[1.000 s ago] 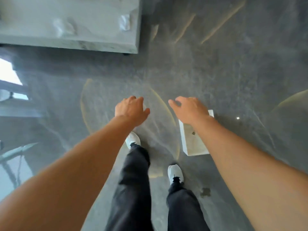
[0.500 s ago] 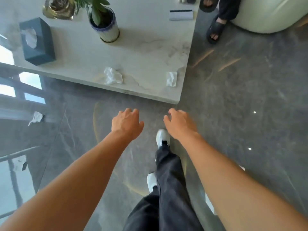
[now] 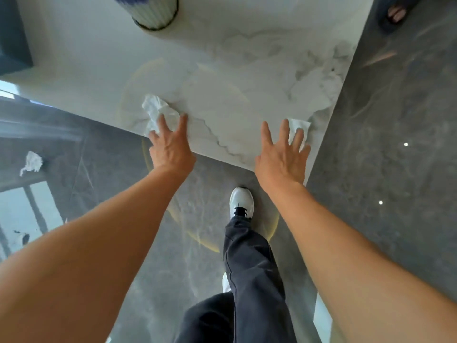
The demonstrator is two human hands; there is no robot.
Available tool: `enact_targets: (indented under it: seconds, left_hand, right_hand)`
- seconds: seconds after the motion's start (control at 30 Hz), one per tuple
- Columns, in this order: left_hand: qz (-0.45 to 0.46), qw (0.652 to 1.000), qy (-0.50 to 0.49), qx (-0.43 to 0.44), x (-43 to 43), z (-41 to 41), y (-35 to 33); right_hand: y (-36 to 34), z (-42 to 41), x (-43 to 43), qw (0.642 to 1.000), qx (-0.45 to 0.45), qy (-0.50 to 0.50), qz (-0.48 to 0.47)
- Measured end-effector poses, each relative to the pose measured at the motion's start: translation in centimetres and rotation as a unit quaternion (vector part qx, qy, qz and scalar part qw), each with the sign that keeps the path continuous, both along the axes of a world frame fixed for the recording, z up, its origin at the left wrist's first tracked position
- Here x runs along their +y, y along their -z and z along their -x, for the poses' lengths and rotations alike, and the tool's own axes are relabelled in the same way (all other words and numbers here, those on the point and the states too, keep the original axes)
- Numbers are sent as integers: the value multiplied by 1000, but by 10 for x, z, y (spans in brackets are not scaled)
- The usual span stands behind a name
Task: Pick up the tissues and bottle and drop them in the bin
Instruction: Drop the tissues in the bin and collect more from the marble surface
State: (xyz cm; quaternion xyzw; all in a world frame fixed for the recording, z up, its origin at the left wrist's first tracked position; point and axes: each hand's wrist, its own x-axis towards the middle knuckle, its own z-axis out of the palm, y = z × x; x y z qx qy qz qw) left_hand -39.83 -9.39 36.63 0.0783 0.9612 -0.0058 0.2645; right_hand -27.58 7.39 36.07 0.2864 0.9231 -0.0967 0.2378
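Two white tissues lie near the front edge of the marble table (image 3: 247, 78). A crumpled tissue (image 3: 155, 107) lies at the left, and my left hand (image 3: 170, 147) hovers over it with fingers spread, fingertips on or just above it. A flatter folded tissue (image 3: 298, 126) lies by the table's right corner, partly covered by the spread fingers of my right hand (image 3: 282, 154). Neither hand grips anything. A third crumpled tissue (image 3: 31, 163) lies on the floor at the left. No bottle or bin is in view.
A ribbed plant pot (image 3: 155, 13) stands at the table's back, and a dark tissue box (image 3: 12, 40) at the far left. Another person's sandalled foot (image 3: 395, 13) is on the floor top right. My own legs and white shoe (image 3: 241, 201) stand below the table edge.
I have stepped up to the table. Both hands went from loosely curled over the floor to spread open over the two tissues on the table edge.
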Motion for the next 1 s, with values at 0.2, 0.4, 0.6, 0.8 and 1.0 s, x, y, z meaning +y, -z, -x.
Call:
enact_targets:
  seconds: [0.2,0.4,0.6,0.8,1.0]
  left_hand:
    - [-7,999,-46,-17,-5,32,58]
    - [18,1000,8,-5,-8,25,60]
    - [-64,988,127,-59,-6,-34,21]
    - [-87,974,208,-19,-26,-131,-15]
    - [-57,943,321,-62,-60,-285,-42]
  right_hand:
    - [48,-1,17,999,-4,15,29]
    - [46,-17,10,994,34,4,104]
    - [2,-50,-24,989,66,38,130]
    - [-30,-153,-60,965,174,163,110]
    - [-51,-345,-138,961,133,219,105]
